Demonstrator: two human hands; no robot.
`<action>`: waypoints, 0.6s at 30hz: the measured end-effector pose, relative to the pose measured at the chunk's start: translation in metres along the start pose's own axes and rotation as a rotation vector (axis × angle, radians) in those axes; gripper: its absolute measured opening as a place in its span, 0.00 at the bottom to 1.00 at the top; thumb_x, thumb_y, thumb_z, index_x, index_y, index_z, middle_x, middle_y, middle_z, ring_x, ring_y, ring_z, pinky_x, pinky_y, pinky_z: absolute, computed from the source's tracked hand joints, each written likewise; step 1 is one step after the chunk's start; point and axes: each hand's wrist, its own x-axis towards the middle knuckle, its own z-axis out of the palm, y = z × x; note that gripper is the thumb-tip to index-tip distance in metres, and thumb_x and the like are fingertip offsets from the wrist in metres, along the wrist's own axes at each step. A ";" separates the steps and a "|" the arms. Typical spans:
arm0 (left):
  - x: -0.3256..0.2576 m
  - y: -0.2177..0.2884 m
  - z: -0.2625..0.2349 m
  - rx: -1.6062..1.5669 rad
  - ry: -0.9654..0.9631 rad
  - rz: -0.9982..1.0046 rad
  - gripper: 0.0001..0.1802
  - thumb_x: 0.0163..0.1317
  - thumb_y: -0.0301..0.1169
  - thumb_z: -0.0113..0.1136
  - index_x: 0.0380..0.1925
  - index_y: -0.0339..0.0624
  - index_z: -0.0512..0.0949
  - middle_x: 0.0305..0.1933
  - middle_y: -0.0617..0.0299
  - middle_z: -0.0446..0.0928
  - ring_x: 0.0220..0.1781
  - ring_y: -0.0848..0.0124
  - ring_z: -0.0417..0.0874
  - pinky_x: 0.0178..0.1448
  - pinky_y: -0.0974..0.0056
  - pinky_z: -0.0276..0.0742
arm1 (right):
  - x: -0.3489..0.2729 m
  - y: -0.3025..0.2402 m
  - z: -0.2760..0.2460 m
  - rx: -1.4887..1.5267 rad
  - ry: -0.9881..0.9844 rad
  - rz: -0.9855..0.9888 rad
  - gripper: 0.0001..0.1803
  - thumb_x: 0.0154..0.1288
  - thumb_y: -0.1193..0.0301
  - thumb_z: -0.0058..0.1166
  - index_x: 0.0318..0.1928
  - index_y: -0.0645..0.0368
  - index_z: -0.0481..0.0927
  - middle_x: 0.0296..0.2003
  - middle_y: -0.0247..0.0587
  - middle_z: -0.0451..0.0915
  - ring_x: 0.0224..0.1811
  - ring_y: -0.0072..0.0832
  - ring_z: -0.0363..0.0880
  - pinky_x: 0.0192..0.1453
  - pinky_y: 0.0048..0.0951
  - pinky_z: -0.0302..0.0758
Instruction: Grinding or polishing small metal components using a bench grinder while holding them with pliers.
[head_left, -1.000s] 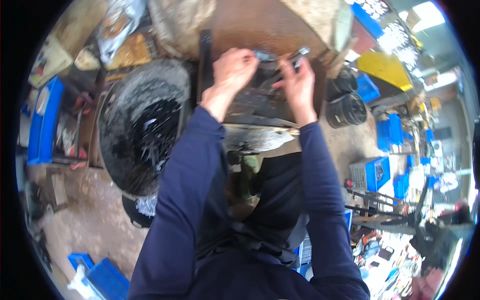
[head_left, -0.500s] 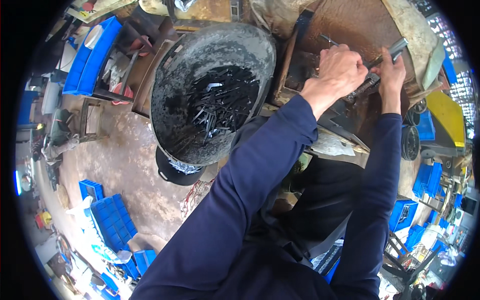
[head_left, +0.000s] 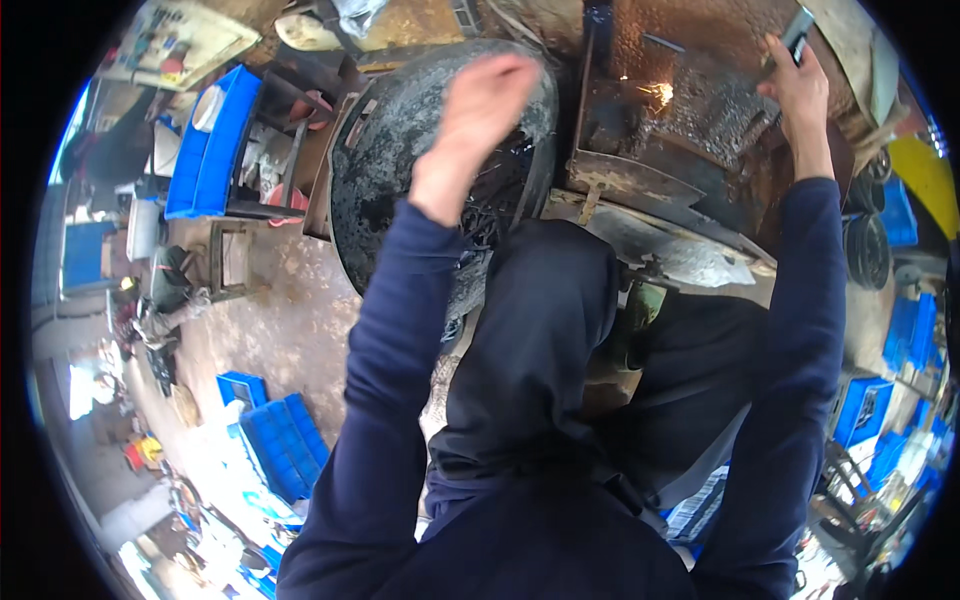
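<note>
My left hand (head_left: 478, 112) is blurred by motion above the large dark oval basin (head_left: 385, 150); I cannot make out its fingers or anything in them. Below it, thin dark strips (head_left: 487, 215) lie heaped in the basin, partly hidden by the hand and my knee. At the upper right, my right hand (head_left: 800, 95) is closed around a grey metal bar-like handle (head_left: 799, 32). This hand is at the right side of a wet, rusty brown work tray (head_left: 730, 30). A slim grey strip (head_left: 664, 43) lies in the tray, and bright orange sparks (head_left: 657, 93) show near it.
A jagged metal sheet (head_left: 640, 180) edges the tray's near side. Blue bins (head_left: 212, 150) stand left of the basin, and more blue crates (head_left: 283, 445) sit on the floor at lower left. Black round reels (head_left: 866, 250) are at the right.
My left hand has swung left from the tray to above the basin. My right hand has shifted slightly up and right, still around the handle. Sparks now show in the tray.
</note>
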 end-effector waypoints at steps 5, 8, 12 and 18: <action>-0.046 -0.161 -0.061 0.350 -0.092 -0.275 0.15 0.62 0.41 0.60 0.44 0.47 0.84 0.44 0.48 0.82 0.50 0.52 0.83 0.56 0.57 0.77 | 0.007 0.017 0.004 0.040 -0.050 -0.019 0.16 0.68 0.60 0.60 0.47 0.59 0.80 0.27 0.31 0.78 0.18 0.19 0.71 0.23 0.24 0.74; -0.082 -0.225 -0.064 0.421 -0.144 -0.244 0.15 0.58 0.37 0.64 0.45 0.48 0.84 0.46 0.47 0.81 0.51 0.50 0.82 0.56 0.55 0.77 | -0.005 0.000 0.012 0.210 -0.022 -0.068 0.08 0.69 0.68 0.59 0.41 0.58 0.76 0.23 0.34 0.77 0.13 0.24 0.69 0.15 0.27 0.69; -0.104 -0.249 -0.049 0.517 -0.143 -0.130 0.17 0.54 0.32 0.69 0.46 0.47 0.83 0.47 0.47 0.80 0.52 0.48 0.80 0.56 0.52 0.77 | -0.009 -0.004 0.009 0.138 -0.021 -0.002 0.09 0.69 0.68 0.58 0.42 0.59 0.75 0.23 0.35 0.76 0.14 0.25 0.71 0.15 0.28 0.70; -0.104 -0.234 -0.037 0.584 -0.078 -0.194 0.15 0.52 0.30 0.69 0.39 0.40 0.78 0.42 0.48 0.79 0.48 0.49 0.80 0.53 0.49 0.77 | -0.005 0.003 0.005 0.001 -0.041 0.002 0.20 0.68 0.56 0.60 0.50 0.58 0.83 0.27 0.29 0.77 0.21 0.16 0.73 0.28 0.21 0.77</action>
